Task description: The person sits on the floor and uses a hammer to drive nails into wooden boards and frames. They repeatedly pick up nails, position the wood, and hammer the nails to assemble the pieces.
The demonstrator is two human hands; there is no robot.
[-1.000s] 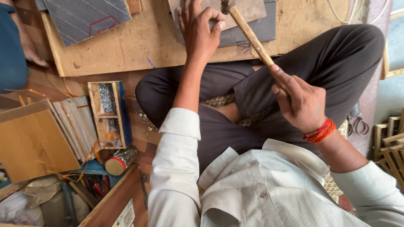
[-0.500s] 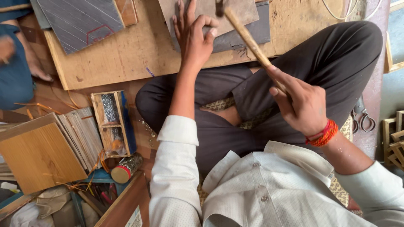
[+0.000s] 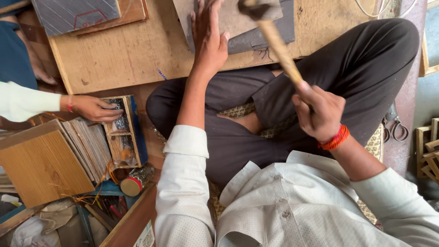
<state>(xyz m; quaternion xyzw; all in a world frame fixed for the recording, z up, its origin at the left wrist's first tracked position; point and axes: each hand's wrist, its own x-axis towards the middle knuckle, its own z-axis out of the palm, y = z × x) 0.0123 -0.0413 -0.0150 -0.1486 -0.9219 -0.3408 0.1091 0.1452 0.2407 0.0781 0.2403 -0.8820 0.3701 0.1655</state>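
I sit cross-legged at a low plywood board [image 3: 132,50]. My left hand [image 3: 208,39] lies flat, fingers spread, on a grey-brown backing sheet [image 3: 238,20] at the board's far edge. My right hand [image 3: 320,110], with a red thread band at the wrist, grips the wooden handle of a hammer [image 3: 274,41]. The hammer's dark head is raised over the sheet, just right of my left fingers. What lies under the hammer head is hidden.
Another person's hand [image 3: 93,107] in a white sleeve reaches into a small wooden compartment box [image 3: 121,132] at left. Beside it stand stacked wooden boards [image 3: 50,160] and a small round tin [image 3: 135,183]. Scissors [image 3: 395,128] and wooden frame pieces [image 3: 427,146] lie at right.
The view has tilted, so board and hammer head sit lower in frame. Another person's hand has come in from the left to the compartment box. My left hand stays on the sheet.
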